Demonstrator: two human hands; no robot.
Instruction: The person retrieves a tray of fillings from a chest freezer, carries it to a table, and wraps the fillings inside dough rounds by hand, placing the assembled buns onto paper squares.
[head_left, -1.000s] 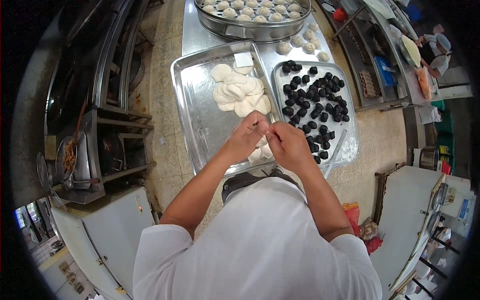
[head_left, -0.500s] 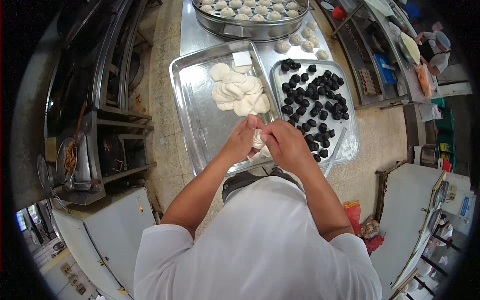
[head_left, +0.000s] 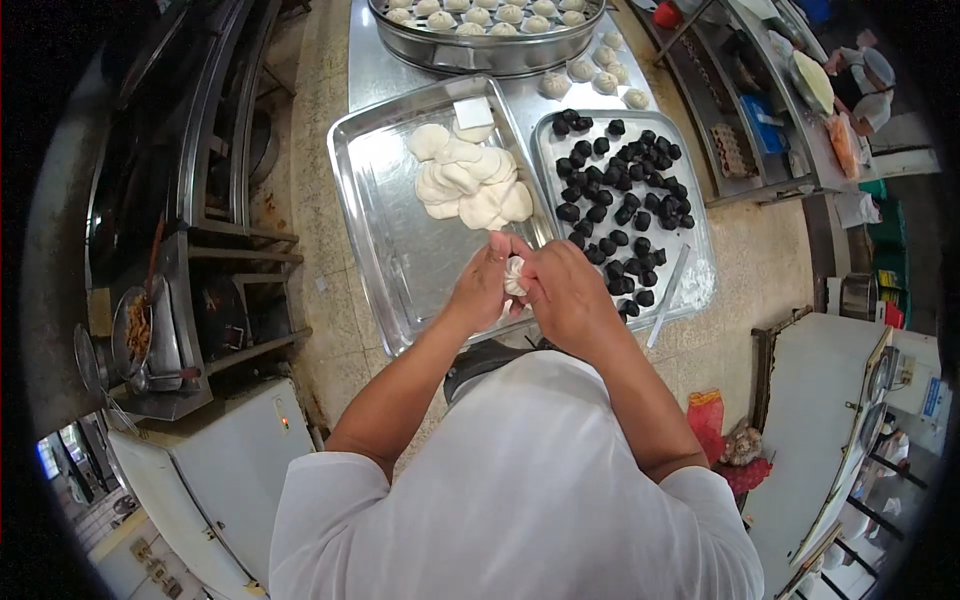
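A white pleated dough bun [head_left: 515,275] is between my two hands over the near edge of a metal tray. My left hand [head_left: 484,283] cups it from the left. From the right, my right hand [head_left: 566,285] pinches the gathered folds at its top. Flat round dough wrappers [head_left: 470,180] lie overlapping in the metal tray [head_left: 385,265], with a small white square [head_left: 473,112] on the far ones. To the right, a second tray [head_left: 690,270] carries many black balls of filling [head_left: 640,160] and a flat metal strip [head_left: 668,297].
A round steamer [head_left: 480,50] full of pleated buns stands at the far end of the metal table, with several buns [head_left: 581,71] beside it. Stove and wok [head_left: 132,325] are at left. White cabinets flank me. A co-worker [head_left: 868,90] stands at far right.
The bun's top looks more gathered, and my right fingers have shifted slightly on its folds. The trays and steamer appear a little further left and up in the view.
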